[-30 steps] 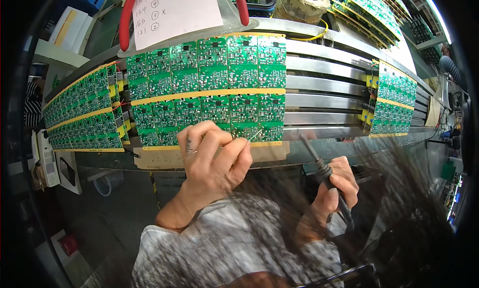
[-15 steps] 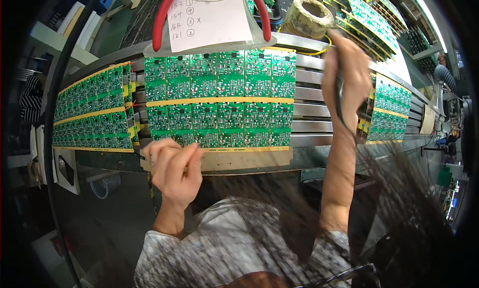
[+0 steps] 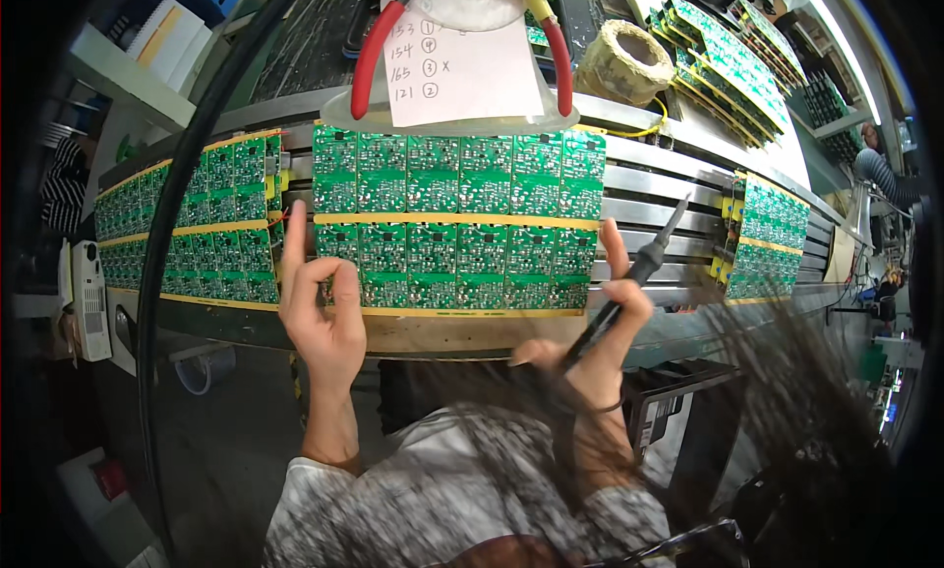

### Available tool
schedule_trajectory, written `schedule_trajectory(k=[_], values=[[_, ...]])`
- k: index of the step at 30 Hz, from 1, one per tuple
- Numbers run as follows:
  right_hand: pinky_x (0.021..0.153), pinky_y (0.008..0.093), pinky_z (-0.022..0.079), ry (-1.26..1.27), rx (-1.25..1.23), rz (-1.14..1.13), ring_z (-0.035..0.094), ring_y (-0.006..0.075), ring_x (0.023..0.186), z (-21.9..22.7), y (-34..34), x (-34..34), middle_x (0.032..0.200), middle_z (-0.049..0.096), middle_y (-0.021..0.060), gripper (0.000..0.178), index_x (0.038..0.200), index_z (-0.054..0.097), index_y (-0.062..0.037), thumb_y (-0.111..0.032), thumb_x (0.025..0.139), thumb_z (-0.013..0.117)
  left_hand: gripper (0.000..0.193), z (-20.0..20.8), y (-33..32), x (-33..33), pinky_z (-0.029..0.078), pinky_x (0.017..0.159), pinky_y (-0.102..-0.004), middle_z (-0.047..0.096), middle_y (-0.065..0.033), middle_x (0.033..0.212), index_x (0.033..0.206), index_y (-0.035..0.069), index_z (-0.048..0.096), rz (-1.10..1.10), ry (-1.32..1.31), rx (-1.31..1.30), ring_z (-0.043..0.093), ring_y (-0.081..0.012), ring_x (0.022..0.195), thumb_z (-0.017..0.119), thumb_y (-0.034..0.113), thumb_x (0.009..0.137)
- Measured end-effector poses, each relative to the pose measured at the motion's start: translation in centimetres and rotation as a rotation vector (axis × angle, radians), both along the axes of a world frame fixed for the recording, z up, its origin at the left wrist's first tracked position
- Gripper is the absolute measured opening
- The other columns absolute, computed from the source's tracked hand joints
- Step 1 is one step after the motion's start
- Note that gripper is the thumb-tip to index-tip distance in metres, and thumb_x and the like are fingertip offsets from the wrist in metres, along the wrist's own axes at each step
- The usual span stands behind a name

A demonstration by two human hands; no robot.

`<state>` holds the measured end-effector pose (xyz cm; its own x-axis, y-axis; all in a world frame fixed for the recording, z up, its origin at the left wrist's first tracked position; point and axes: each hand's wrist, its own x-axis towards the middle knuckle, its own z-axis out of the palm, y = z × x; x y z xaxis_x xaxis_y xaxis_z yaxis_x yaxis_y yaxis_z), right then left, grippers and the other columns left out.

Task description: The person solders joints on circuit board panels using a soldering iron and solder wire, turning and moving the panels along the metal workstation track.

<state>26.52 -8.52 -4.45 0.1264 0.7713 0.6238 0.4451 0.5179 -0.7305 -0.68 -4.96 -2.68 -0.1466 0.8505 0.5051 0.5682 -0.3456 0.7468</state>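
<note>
I see middle PCB panel (image 3: 457, 220) lying on metal rails (image 3: 639, 179). Left grip (image 3: 320, 327) empty at panel's left edge; right grip (image 3: 608, 354) clasps soldering iron (image 3: 644, 265), tip pointing far-right, presumably keeping heat off panel.

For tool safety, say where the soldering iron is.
Right of centre in the head view, the iron is in the right hand, its tip over the rails, right of the middle circuit panel.

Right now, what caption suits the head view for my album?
Left hand at one end of a green circuit board, right hand holding a soldering iron at the other.
</note>
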Motion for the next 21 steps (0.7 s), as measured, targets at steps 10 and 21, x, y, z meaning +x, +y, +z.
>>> schedule_trajectory(k=[10, 21], values=[[0.106, 0.0572, 0.031, -0.394, -0.102, -0.158, 0.044, 0.0502, 0.14, 2.0, 0.1, -3.1, 0.162, 0.03, 0.0354, 0.096, 0.122, 0.04, -0.0161, -0.044, 0.054, 0.102, 0.015, 3.7, -2.2, 0.1, 0.015, 0.126, -0.0553, 0.03, -0.039, 0.162, 0.091, 0.001, 0.059, -0.185, -0.407, -0.078, 0.022, -0.0458, 0.158, 0.062, 0.01, 0.102], [0.115, 0.0609, 0.036, -0.114, 0.235, -0.16, 0.049, 0.0496, 0.136, -0.2, -1.1, 1.8, 0.149, 0.048, 0.0311, 0.083, 0.113, 0.035, -0.0161, -0.044, 0.068, 0.098, 0.027, 3.8, -5.2, 0.3, 0.026, 0.123, -0.0561, 0.044, -0.043, 0.151, 0.095, 0.0, 0.062, -0.452, -0.529, 0.003, 0.037, -0.0481, 0.15, 0.065, 0.025, 0.104]])
